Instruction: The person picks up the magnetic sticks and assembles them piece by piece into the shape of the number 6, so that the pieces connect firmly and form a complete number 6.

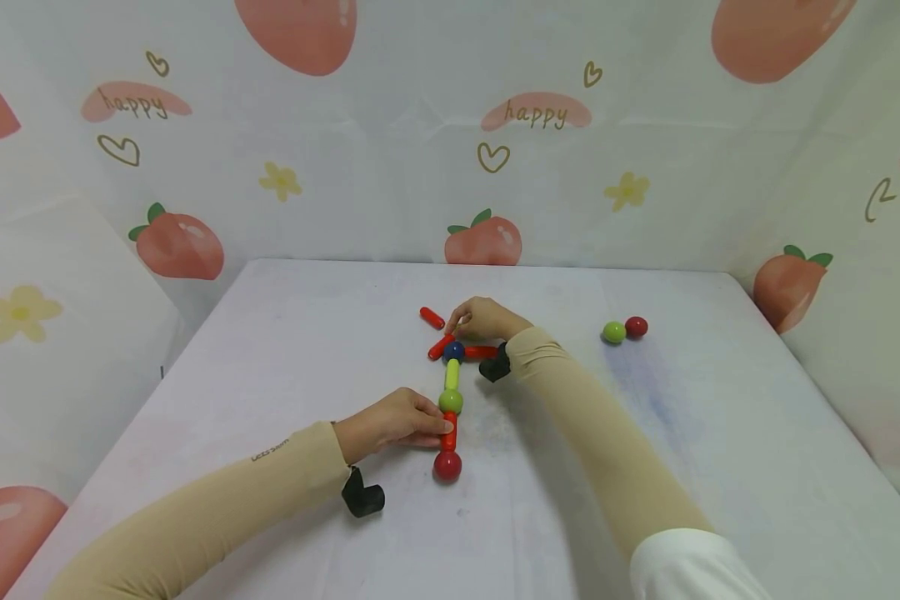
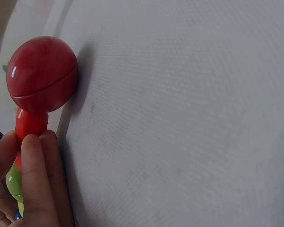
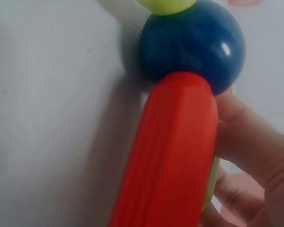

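On the white table a line of toy pieces runs from a dark blue ball (image 1: 453,351) through a yellow-green rod (image 1: 452,375), a green ball (image 1: 451,402) and a red rod (image 1: 450,433) to a red ball (image 1: 447,466). My left hand (image 1: 403,419) pinches that red rod between thumb and fingers. Behind the blue ball, my right hand (image 1: 487,318) holds a second yellow-green rod (image 3: 212,182), mostly hidden by a red rod (image 3: 168,151) in the right wrist view. That red rod joins the blue ball on the right; another red rod (image 1: 440,347) lies at its left.
A loose red rod (image 1: 432,317) lies beyond the assembly, left of my right hand. Farther right, a loose green ball (image 1: 613,332) and a dark red ball (image 1: 636,327) sit side by side. A fruit-printed cloth (image 1: 390,167) hangs behind the table.
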Action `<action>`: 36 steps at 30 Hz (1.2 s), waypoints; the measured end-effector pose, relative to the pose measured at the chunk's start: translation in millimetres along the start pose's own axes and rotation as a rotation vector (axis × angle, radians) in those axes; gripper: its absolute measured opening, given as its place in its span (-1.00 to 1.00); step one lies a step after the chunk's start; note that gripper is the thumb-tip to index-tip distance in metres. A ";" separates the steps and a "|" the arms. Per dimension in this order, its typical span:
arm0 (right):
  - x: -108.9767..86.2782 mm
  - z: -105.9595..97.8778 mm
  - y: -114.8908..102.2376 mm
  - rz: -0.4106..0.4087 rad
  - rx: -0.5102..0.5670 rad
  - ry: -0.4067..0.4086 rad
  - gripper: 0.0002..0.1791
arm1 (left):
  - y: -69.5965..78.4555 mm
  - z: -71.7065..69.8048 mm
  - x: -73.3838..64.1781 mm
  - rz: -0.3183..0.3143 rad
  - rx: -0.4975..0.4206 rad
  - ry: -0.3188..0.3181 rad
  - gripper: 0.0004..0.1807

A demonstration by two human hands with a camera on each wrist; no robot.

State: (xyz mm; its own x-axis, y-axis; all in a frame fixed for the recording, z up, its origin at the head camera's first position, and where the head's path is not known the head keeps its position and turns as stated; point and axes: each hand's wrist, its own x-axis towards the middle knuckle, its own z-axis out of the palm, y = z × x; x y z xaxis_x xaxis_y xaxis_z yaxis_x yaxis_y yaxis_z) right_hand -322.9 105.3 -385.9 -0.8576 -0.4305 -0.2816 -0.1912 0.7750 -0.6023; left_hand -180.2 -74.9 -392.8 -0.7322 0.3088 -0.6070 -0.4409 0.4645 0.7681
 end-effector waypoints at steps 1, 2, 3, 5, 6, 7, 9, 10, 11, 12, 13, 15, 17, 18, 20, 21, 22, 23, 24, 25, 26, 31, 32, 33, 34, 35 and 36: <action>-0.2 -0.6 0.0 0.003 -0.002 0.005 -0.82 | 0.0 0.1 -0.1 -0.002 0.004 0.002 -0.74; -0.5 -1.3 0.0 0.008 -0.004 0.012 -0.81 | 0.0 0.0 0.0 -0.002 0.005 0.001 -0.74; 0.1 -1.9 0.6 0.011 -0.008 0.020 -0.82 | 0.2 0.1 -0.2 -0.003 0.006 0.004 -0.75; 0.5 -3.8 1.0 0.015 -0.016 0.043 -0.82 | 0.2 -0.1 0.0 -0.003 0.007 0.002 -0.75; -0.1 -5.2 0.8 0.013 -0.018 0.060 -0.81 | -0.1 -0.3 0.3 -0.002 0.006 0.001 -0.75; -0.9 -6.5 0.0 0.014 -0.016 0.079 -0.79 | -0.1 -0.5 0.2 0.000 0.004 -0.002 -0.74; -4.5 -10.2 -3.2 -0.001 -0.005 0.116 -0.74 | -0.2 -0.5 0.5 0.000 -0.005 -0.006 -0.73; -7.7 -12.6 -6.0 -0.015 0.006 0.133 -0.73 | -0.5 -0.6 1.0 0.000 -0.009 -0.010 -0.73; -11.4 -15.0 -9.0 -0.031 0.018 0.149 -0.72 | -0.6 -0.5 1.0 0.000 -0.011 -0.008 -0.73; -15.3 -17.4 -11.8 -0.045 0.033 0.162 -0.72 | -0.4 -0.2 1.0 -0.003 -0.012 -0.003 -0.74; -19.1 -19.6 -14.7 -0.060 0.047 0.174 -0.72 | -0.2 0.0 1.0 -0.005 -0.010 0.001 -0.74; -27.3 -24.0 -20.2 -0.091 0.074 0.195 -0.72 | -0.4 0.6 1.5 -0.012 -0.008 0.009 -0.76; -36.2 -27.4 -25.1 -0.112 0.094 0.214 -0.73 | -0.3 0.9 1.5 -0.016 -0.006 0.017 -0.77; -41.0 -28.5 -27.2 -0.122 0.100 0.221 -0.73 | -0.6 1.1 1.8 -0.016 -0.003 0.020 -0.77; -51.3 -29.5 -31.0 -0.140 0.108 0.227 -0.74 | -0.9 1.2 2.3 -0.019 -0.008 0.023 -0.78; -56.7 -29.1 -32.2 -0.151 0.103 0.228 -0.73 | -1.3 1.2 2.6 -0.019 -0.009 0.024 -0.78; -62.9 -28.5 -33.4 -0.163 0.102 0.227 -0.73 | -1.5 1.1 2.8 -0.019 -0.009 0.025 -0.78; -68.8 -27.5 -34.3 -0.178 0.098 0.224 -0.73 | -1.7 1.1 2.9 -0.018 -0.006 0.026 -0.78; -74.5 -25.9 -34.6 -0.190 0.098 0.221 -0.73 | -2.0 1.1 3.1 -0.017 -0.005 0.026 -0.78; -80.4 -24.2 -34.8 -0.201 0.098 0.218 -0.73 | -2.0 0.9 3.0 -0.019 -0.007 0.025 -0.79; -85.5 -21.8 -34.5 -0.212 0.097 0.218 -0.73 | -2.4 0.9 3.2 -0.016 -0.005 0.023 -0.78; -104.4 -5.1 -27.1 -0.255 0.133 0.211 -0.74 | -2.5 0.4 2.8 -0.003 -0.006 0.014 -0.78; -106.7 -0.8 -24.9 -0.259 0.134 0.211 -0.73 | -2.6 0.4 2.7 -0.002 -0.009 0.012 -0.78; -109.2 3.4 -22.5 -0.265 0.133 0.210 -0.73 | -2.3 0.3 2.4 0.000 -0.009 0.010 -0.77; -111.2 7.7 -20.1 -0.268 0.130 0.209 -0.73 | -2.2 0.3 2.1 0.001 -0.011 0.009 -0.77; -112.8 12.0 -17.9 -0.264 0.122 0.208 -0.73 | -2.1 0.3 1.8 0.002 -0.011 0.009 -0.77; -114.2 16.1 -15.7 -0.257 0.115 0.207 -0.73 | -1.8 0.4 1.8 0.000 -0.015 0.008 -0.76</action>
State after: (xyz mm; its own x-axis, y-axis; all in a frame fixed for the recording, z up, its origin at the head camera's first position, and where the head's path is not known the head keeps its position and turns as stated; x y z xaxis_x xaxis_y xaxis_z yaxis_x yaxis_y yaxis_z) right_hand -214.3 134.8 -356.4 -0.8690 -0.4931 0.0406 -0.3689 0.5910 -0.7174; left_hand -180.5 -74.8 -395.3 -0.7365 0.3023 -0.6052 -0.4484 0.4516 0.7713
